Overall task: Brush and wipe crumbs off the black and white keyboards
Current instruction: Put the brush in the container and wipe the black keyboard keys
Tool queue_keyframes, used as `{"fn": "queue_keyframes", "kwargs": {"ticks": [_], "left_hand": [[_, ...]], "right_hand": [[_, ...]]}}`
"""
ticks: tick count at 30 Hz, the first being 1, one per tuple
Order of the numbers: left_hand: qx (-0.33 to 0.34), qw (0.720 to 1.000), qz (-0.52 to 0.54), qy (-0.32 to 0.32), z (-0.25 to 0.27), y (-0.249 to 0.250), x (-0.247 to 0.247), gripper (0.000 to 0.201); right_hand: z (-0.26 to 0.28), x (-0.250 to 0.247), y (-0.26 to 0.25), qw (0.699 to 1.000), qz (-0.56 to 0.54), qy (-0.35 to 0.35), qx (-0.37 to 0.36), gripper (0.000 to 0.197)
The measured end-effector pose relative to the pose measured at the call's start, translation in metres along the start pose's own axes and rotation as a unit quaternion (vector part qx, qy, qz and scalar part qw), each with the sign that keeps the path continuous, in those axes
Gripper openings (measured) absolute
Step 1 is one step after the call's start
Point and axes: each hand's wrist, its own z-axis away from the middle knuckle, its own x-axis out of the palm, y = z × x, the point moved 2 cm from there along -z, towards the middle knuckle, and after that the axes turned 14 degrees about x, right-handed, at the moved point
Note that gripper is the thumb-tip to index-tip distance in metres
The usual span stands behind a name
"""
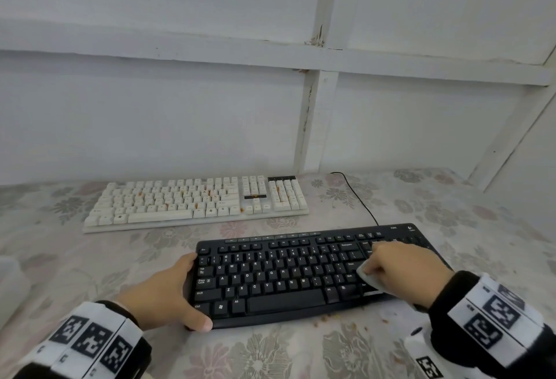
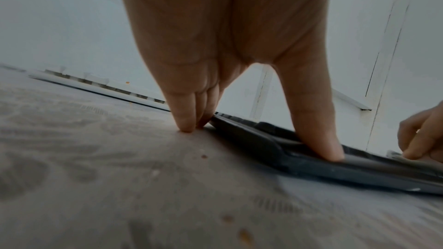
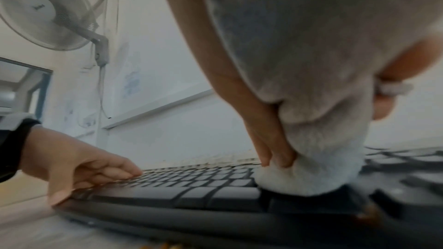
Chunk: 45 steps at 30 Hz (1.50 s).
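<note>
The black keyboard [image 1: 285, 273] lies near me on the flowered tablecloth. My left hand [image 1: 192, 290] braces its left end, thumb on the front edge and straight fingers [image 2: 185, 120] at the back corner. My right hand [image 1: 388, 264] grips a bunched white cloth [image 1: 364, 277] and presses it onto the keys at the right end. From the right wrist, the cloth [image 3: 309, 169] sits on the black keyboard [image 3: 191, 192]. The white keyboard [image 1: 195, 201] lies farther back, with orange-brown crumbs among its keys.
Crumbs [image 1: 331, 317] dot the tablecloth by the black keyboard's front right edge. A black cable [image 1: 358, 195] runs back toward the white wall. A white cylindrical object [image 1: 416, 341] lies under my right wrist, and a pale object [image 1: 9, 285] sits at the left edge.
</note>
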Motion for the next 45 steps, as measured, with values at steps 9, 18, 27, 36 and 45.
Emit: {"fn": "queue_keyframes", "kwargs": {"ticks": [9,18,27,36,45], "left_hand": [[0.005,1.0,-0.01,-0.003,0.001,-0.001,-0.001,0.139],[0.009,1.0,-0.009,-0.005,0.001,0.0,-0.002,0.137],[0.012,1.0,-0.015,-0.005,0.002,0.003,-0.001,0.139],[0.012,1.0,-0.009,0.001,0.002,0.004,-0.001,0.128],[0.016,1.0,-0.022,0.005,0.001,0.003,0.0,0.127]], "right_hand": [[0.026,-0.03,-0.07,0.963,-0.182,-0.026,-0.195,0.029],[0.022,-0.01,-0.065,0.981,-0.139,-0.017,-0.133,0.021],[0.011,-0.007,-0.007,0.999,-0.032,-0.019,-0.01,0.024],[0.011,0.014,0.033,0.999,-0.049,-0.019,-0.011,0.024],[-0.001,0.036,0.086,0.995,0.026,-0.009,0.1,0.02]]}}
